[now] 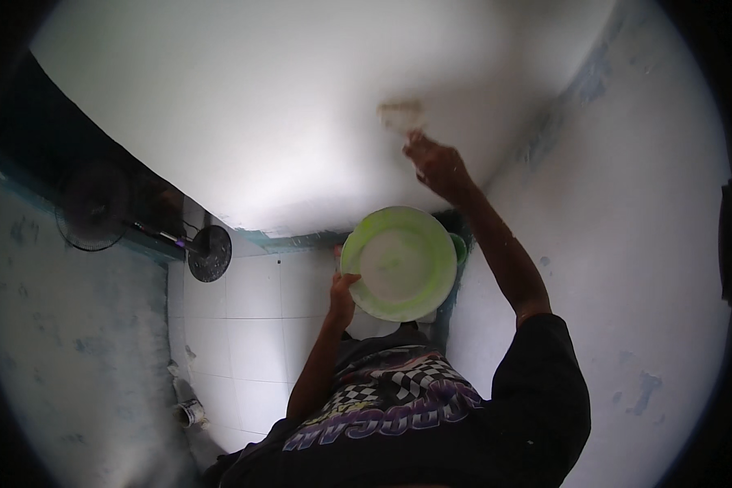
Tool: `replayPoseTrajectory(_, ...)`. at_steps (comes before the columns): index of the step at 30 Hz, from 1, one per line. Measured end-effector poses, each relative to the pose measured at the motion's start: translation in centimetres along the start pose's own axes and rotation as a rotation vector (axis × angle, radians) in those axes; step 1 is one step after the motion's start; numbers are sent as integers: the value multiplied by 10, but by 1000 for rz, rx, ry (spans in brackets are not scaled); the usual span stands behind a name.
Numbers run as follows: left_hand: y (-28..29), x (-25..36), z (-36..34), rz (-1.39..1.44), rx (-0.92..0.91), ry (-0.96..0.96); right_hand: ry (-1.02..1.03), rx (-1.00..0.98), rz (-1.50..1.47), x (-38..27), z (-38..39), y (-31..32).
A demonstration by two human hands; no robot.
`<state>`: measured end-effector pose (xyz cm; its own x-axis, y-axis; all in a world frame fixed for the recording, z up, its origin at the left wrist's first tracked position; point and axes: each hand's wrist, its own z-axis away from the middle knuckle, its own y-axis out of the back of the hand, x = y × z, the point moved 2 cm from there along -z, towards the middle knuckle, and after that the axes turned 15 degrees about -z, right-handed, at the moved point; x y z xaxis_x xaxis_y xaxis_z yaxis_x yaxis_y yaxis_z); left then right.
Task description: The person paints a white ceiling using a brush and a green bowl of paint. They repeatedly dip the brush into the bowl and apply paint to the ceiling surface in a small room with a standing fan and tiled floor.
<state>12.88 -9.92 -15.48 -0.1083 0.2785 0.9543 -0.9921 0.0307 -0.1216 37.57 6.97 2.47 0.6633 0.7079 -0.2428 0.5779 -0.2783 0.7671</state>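
Green bowl (447, 262) at centre, left rim gripped by left hand (343, 301); up-frame of it, right hand (439, 165) is curled round a blurred flat tool (401, 114), broad edge running left-right.

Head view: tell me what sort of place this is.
Probably a room indoors, perhaps in a home: there is a pale tiled floor, a standing fan and a right-hand wall with patchy blue-grey marks.

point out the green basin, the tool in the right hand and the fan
green basin (443, 272), head view, on its right side wall
tool (402, 115), head view, on its blurred head
fan (95, 204), head view, on its round caged head
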Motion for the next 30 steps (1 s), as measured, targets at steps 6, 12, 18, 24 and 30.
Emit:
replayPoseTrajectory(6,-9,15,4,-63,26,95,108,125,114,23,-8,6)
replayPoseTrajectory(12,-18,49,12,-70,-35,20,282,682,67,-20,-101,108)
replayPoseTrajectory(18,-6,27,-13,-20,-58,-8,111,113,100,-23,-50,7)
replayPoseTrajectory(24,-4,45,-5,-93,-76,-37,-10,-21,-7,-10,-48,8)
replayPoseTrajectory(30,7,23,-15,-62,22,-24,404,765,159,-59,-132,116)
